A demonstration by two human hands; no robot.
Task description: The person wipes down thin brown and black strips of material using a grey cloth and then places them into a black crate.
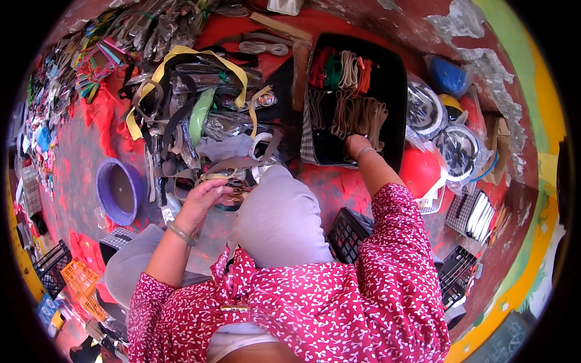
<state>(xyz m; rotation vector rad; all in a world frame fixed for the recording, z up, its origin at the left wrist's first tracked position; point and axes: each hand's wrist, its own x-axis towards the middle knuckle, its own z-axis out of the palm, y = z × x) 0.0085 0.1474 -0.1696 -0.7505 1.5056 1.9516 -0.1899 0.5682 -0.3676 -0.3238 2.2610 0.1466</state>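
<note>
Right hand (357,147) inside the black tray (396,78), fingers curled on a brown band (354,115); grip itself hidden. Left hand (206,196) half open over a gold-edged item (233,196), not visibly gripping. One purple bowl (118,190) on the floor to the left. Two round foil plates (423,109) in plastic beside one red helmet (420,169). One yellow strap (181,57) draped across the packet pile.

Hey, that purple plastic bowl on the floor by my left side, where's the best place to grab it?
Probably pinch the purple bowl by its rim on the edge nearest your left hand, coming from above: it sits upright, mouth open, rim exposed all round.
</note>
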